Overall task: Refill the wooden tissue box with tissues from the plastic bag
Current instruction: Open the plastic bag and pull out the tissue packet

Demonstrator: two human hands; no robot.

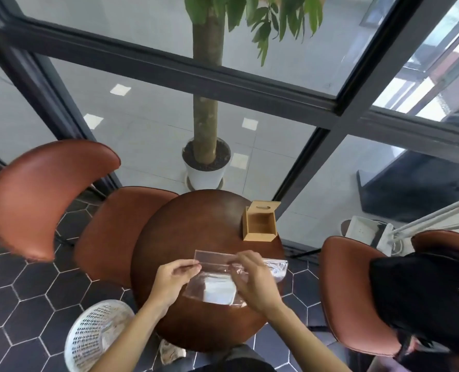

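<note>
Head view: bag held over surface

Left hand [173, 275] pinches plastic bag [217, 277] at its upper left edge; right hand [254, 280] grips its right side; tissues [219, 289] inside; wooden tissue box [260, 224] open, upper right on surface [185, 224].

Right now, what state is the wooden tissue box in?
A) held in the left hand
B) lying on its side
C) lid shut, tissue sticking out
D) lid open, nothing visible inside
D: the wooden tissue box stands on the table with its lid raised and bare wood inside.
</note>
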